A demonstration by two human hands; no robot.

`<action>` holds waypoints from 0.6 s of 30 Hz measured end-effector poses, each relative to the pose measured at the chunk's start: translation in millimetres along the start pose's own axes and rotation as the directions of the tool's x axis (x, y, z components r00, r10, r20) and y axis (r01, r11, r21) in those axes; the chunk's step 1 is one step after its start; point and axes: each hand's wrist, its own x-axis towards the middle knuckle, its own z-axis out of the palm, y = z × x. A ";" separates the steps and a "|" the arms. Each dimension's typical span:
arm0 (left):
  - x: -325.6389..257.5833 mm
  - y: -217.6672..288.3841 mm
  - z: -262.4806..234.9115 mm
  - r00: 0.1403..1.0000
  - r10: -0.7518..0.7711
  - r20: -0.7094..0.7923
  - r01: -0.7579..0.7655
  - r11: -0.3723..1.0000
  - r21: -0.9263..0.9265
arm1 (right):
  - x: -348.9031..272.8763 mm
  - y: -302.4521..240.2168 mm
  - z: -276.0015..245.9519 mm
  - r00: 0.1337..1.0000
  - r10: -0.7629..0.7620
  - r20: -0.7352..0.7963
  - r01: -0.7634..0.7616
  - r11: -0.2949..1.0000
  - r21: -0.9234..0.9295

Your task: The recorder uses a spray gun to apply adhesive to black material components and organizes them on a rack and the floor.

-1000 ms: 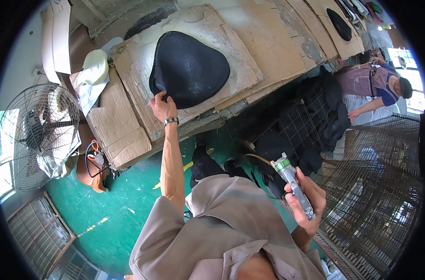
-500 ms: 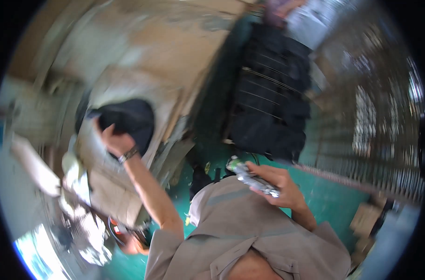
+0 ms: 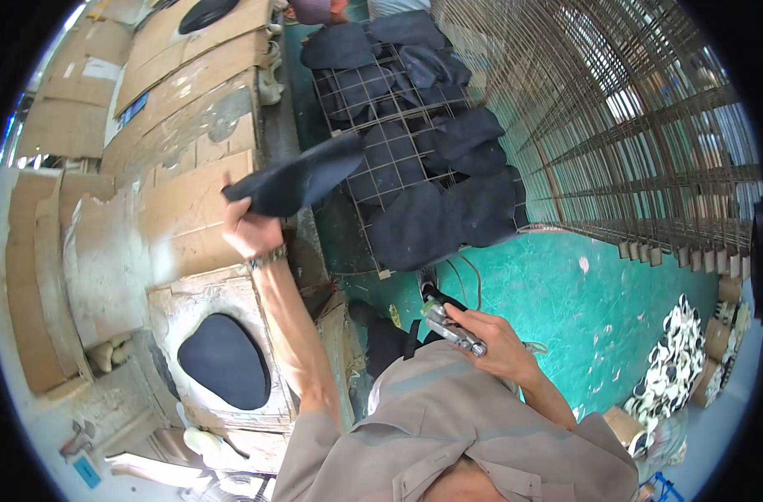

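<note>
My left hand (image 3: 254,231) is closed on the end of a black, flat, rounded sheet (image 3: 310,177), lifted between the cardboard-covered bench (image 3: 197,188) and a wire rack (image 3: 385,274). Another black rounded sheet (image 3: 224,361) lies flat on the near part of the bench, beside my left forearm. Close to my body, my right hand (image 3: 497,345) is wrapped round a silver metal tool with a green part, which looks like a spray gun (image 3: 455,329). Several black sheets (image 3: 406,224) are spread over the rack, some overlapping.
Tall stacked wire grids (image 3: 641,142) stand along the right. A thin hose (image 3: 478,280) hangs near the rack's front edge. White and black pieces (image 3: 673,356) are heaped at the lower right. Beyond the rack, part of another person (image 3: 313,10) shows at the top.
My left hand has lifted a black sheet off the bench and carried it forward and right, toward the rack. The view has shifted. My right hand still holds the spray gun.
</note>
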 end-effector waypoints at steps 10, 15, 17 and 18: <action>98.5 -233.8 -88.6 0.931 -0.349 -0.102 0.346 0.937 -0.047 | -8.0 77.0 -7.5 0.941 0.310 -0.139 -0.316 0.948 -0.027; 91.0 -307.3 -264.0 0.833 -0.069 -0.548 0.539 -0.115 0.834 | 5.8 87.5 0.3 0.941 0.332 -0.059 -0.334 0.942 -0.030; 28.8 -306.5 -308.6 0.823 -0.351 -0.446 0.335 -0.333 0.881 | 13.1 77.9 -1.3 0.954 0.299 -0.016 -0.299 0.954 0.024; -12.8 -330.6 -279.6 0.753 -0.568 -0.332 0.247 -0.223 0.943 | 15.5 77.6 -2.5 0.942 0.334 -0.038 -0.335 0.942 0.003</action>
